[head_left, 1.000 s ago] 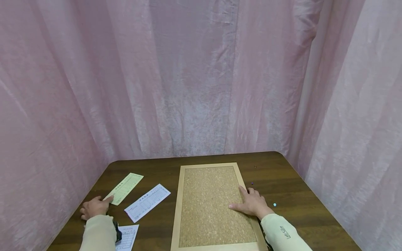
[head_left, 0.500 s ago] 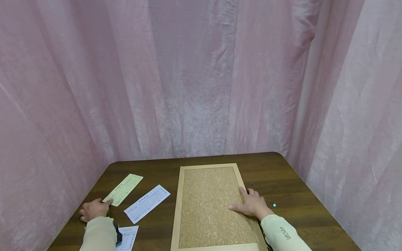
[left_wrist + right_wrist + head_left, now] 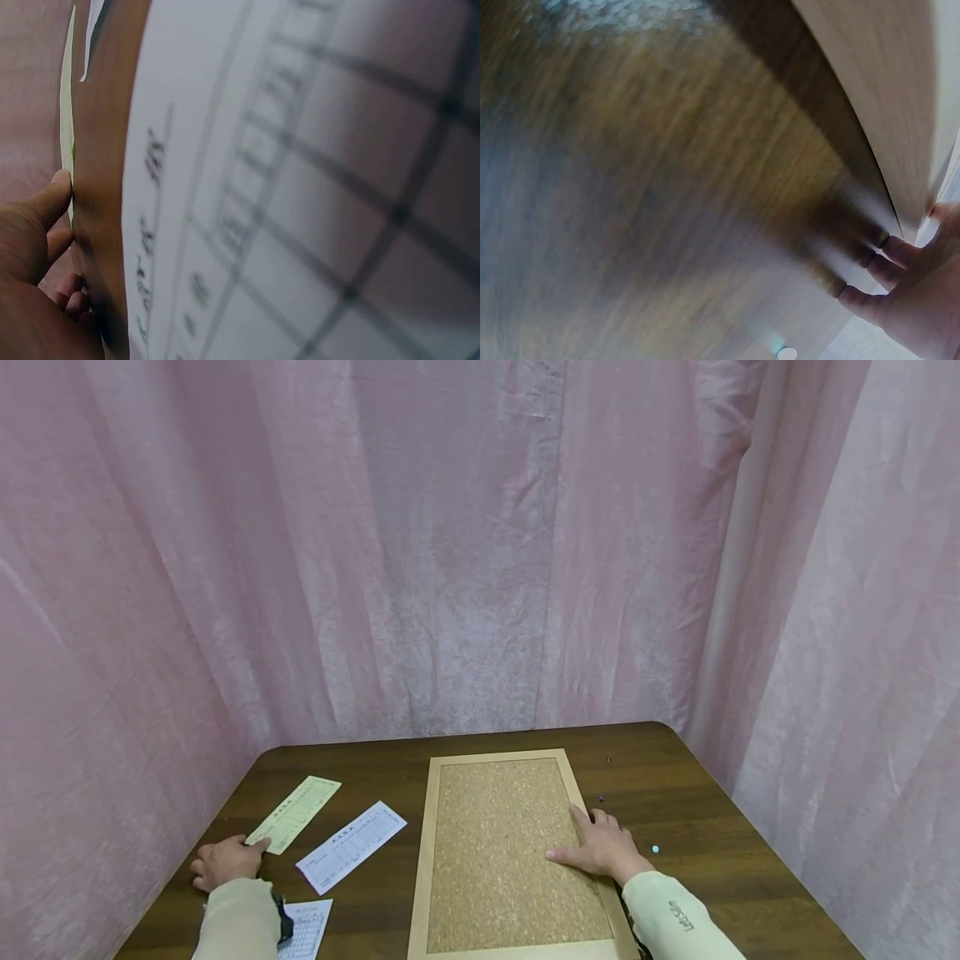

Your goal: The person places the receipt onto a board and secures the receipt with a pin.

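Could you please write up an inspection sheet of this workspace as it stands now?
Surface: dark wooden table, flat.
Job's things: cork board in a pale frame lies flat; green slip, white slip and a third printed slip lie left of it.
Clutter: small pins on the table, one light blue pin beside the right hand.
Grips: left hand touches the green slip's near end; right hand rests flat on the board's right edge.
Cables: nothing seen.
Surroundings: pink curtain on three sides.
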`<action>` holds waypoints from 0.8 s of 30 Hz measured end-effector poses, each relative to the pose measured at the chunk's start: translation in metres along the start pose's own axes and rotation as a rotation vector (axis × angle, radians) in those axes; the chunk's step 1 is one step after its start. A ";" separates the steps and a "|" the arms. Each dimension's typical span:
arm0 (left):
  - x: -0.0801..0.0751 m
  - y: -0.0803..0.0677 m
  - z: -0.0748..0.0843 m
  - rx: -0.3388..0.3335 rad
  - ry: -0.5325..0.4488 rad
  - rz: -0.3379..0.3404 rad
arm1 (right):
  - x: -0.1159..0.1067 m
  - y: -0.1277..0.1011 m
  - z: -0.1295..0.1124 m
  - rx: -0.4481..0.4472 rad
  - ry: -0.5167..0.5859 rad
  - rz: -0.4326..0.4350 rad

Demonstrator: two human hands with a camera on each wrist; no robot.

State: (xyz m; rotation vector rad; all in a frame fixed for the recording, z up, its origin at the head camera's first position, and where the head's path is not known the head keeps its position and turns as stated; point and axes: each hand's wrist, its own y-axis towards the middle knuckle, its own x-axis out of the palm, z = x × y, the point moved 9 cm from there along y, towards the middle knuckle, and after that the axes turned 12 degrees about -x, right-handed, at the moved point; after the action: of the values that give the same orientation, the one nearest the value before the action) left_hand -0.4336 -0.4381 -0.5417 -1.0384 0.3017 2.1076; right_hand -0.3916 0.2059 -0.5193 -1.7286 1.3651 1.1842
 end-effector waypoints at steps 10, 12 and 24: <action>-0.001 -0.004 0.003 0.047 -0.003 -0.005 | 0.000 -0.001 -0.001 0.000 0.002 0.006; -0.001 -0.004 0.003 0.055 -0.005 -0.003 | 0.001 -0.001 -0.001 0.001 0.003 0.003; -0.003 -0.006 0.006 0.057 0.000 0.002 | -0.001 0.000 -0.001 -0.003 0.000 0.006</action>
State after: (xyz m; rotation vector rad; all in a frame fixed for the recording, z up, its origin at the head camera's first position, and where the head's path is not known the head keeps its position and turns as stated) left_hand -0.4316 -0.4328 -0.5349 -1.0051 0.3603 2.0890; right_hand -0.3910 0.2056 -0.5185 -1.7278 1.3696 1.1905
